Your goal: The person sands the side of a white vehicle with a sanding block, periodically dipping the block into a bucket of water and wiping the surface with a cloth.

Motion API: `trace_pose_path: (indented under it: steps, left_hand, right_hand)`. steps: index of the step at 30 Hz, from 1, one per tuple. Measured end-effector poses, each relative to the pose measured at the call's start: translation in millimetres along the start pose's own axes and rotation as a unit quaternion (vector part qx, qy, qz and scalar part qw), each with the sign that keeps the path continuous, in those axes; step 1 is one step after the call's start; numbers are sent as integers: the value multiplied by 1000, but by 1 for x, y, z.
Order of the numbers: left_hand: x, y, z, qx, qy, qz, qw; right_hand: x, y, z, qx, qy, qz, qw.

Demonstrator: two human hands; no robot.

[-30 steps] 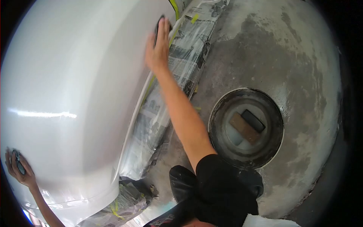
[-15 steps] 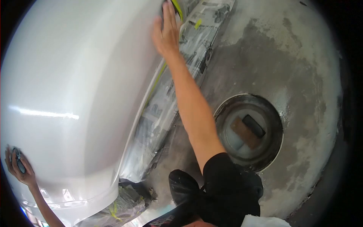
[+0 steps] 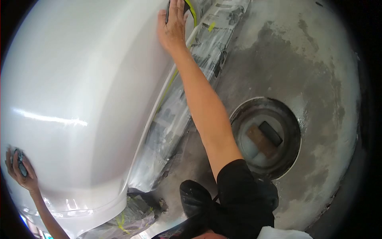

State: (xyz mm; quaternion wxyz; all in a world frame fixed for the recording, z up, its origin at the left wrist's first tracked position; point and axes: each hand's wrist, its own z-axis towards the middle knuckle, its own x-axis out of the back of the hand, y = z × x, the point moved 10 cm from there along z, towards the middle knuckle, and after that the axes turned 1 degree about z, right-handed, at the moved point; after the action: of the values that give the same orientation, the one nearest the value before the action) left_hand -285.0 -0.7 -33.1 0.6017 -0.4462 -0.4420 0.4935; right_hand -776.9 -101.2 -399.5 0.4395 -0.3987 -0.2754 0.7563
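A glossy white, curved vehicle body panel (image 3: 99,99) fills the left half of the view. At its far left, my left hand (image 3: 26,173) is closed around a wet, dark blue-grey pad (image 3: 21,163) against the surface. Near the top, my right hand (image 3: 173,30) presses a dark pad (image 3: 167,12) to the panel; the fingers cover most of it. Yellow-green tape (image 3: 192,8) edges a dark opening beside this hand. Newspaper and plastic masking (image 3: 171,123) runs along the panel's lower edge.
On the wet concrete floor (image 3: 270,59) stands a round dark basin (image 3: 296,145) of water. A brown block (image 3: 260,139) and a black block (image 3: 271,133) lie inside it. Crumpled covering (image 3: 133,213) with tape sits below the panel's near end.
My right hand has shifted slightly left and down along the panel. My left hand has moved slightly upward in view with its pad. The whole view has shifted a little.
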Motion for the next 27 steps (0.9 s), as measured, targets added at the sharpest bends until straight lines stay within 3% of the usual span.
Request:
trace_pose_path:
  steps: [3,5,7,9,12,17,19,22,24,27]
  left_hand:
    - [-1,-2,-3,0,-7,24,1000]
    - [0,2,-3,0,-1,27,1000]
    - [2,2,4,-5,6,25,1000]
    - [2,4,1,-6,5,23,1000]
    - [0,2,-1,-13,8,20,1000]
    - [-1,0,-4,7,-2,24,1000]
    - [2,-1,-1,2,1,29,1000]
    - [3,8,6,-13,18,12,1000]
    - [5,10,9,-14,19,11,1000]
    - [2,5,5,-9,14,28,999]
  right_hand:
    - [-10,-40,-65,52,-18,25,998]
    - [-42,-90,-168,106,-107,54,987]
    - [-48,-129,-252,191,-139,80,968]
    - [-39,-111,-205,221,-131,13,966]
    - [-17,-63,-77,147,-70,43,986]
    - [-20,-71,-101,58,23,52,997]
    - [-42,-104,-198,96,-81,55,991]
    - [-40,-83,-186,82,-92,9,992]
    - [-7,-24,-84,-25,-5,114,993]
    - [-12,-6,-96,-90,30,100,990]
